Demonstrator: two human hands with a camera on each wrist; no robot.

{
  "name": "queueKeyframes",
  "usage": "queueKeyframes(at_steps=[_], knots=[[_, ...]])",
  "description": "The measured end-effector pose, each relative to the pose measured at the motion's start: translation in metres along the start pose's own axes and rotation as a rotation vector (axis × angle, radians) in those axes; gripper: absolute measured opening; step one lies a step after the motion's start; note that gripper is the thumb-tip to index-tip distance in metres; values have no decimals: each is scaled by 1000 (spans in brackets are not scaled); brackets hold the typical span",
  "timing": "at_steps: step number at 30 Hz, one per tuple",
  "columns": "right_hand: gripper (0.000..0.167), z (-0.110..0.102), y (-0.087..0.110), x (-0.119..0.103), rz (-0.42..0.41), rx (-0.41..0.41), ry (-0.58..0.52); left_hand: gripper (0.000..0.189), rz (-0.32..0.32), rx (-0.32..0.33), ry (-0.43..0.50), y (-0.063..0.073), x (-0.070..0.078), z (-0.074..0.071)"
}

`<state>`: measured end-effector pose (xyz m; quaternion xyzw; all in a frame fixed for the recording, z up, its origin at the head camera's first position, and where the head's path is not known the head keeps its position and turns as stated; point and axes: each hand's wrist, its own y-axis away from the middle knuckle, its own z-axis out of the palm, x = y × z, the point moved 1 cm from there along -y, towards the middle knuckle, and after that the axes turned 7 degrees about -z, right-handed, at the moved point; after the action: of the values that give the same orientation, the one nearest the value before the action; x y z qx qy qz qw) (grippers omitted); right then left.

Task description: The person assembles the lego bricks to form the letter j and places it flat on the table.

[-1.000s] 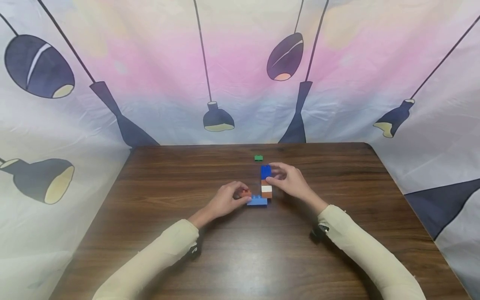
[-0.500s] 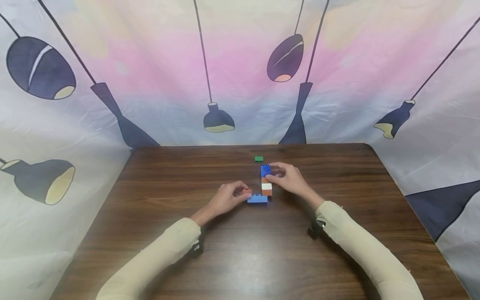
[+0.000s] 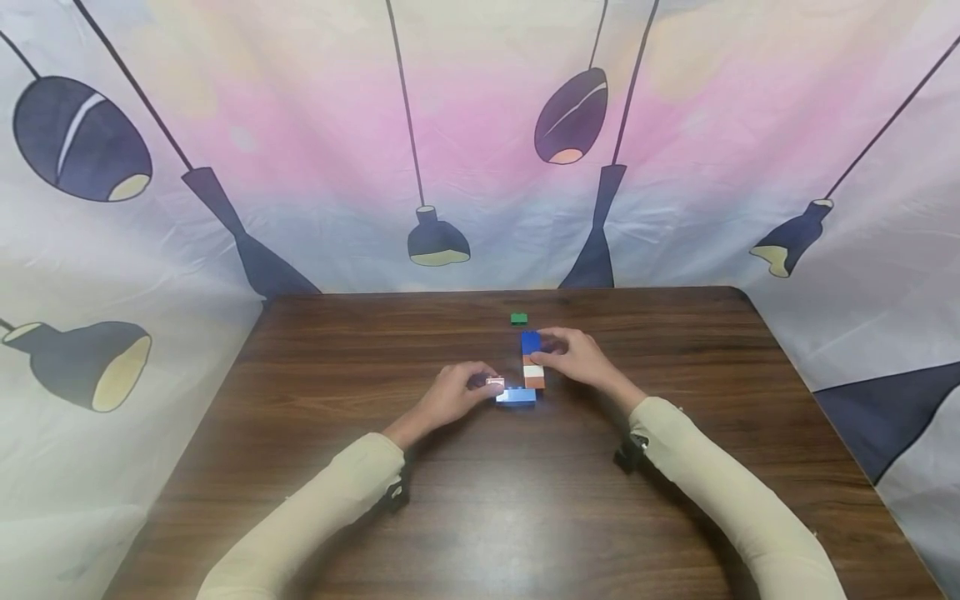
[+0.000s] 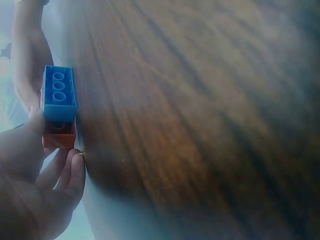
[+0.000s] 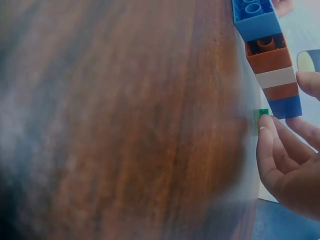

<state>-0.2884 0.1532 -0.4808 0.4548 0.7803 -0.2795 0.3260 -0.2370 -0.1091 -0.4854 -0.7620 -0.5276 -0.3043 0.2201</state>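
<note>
My left hand (image 3: 450, 396) pinches a small orange brick (image 4: 59, 139), which sits against one end of a long light blue brick (image 3: 517, 397). My right hand (image 3: 581, 358) holds a stack at its dark blue end brick (image 3: 530, 342), thumb on the near side. Along that stack run an orange brick (image 5: 281, 91), a white brick (image 3: 533, 372) and another orange brick (image 5: 270, 61). The stack's last orange brick meets the other end of the light blue brick. Hollow undersides with round tubes show in both wrist views. Fingers partly cover the left orange brick.
A small green brick (image 3: 519, 319) lies farther back on the dark wooden table (image 3: 450, 517). Behind the table hangs a cloth (image 3: 480, 125) printed with lamps. A dark wrist device (image 3: 632, 452) sits beneath the right sleeve.
Both hands keep their holds and have barely moved. The joined bricks tilt slightly, with the light blue brick a little higher in view. Bright glare now shows on it and the left orange brick.
</note>
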Motion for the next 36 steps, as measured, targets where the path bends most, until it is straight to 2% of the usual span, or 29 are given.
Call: queueKeyframes(at_steps=[11, 19, 28, 36], knots=[[61, 3, -4, 6, 30, -16, -3, 30, -10, -13, -14, -2, -1, 0], [62, 5, -6, 8, 62, -24, -2, 30, 5, -11, -14, -5, -3, 1], [63, 6, -7, 9, 80, -22, 1, 30, 20, -16, -6, -5, -2, -1], [62, 4, -7, 8, 82, -21, -4, 35, 7, -21, -14, -4, -2, -1]])
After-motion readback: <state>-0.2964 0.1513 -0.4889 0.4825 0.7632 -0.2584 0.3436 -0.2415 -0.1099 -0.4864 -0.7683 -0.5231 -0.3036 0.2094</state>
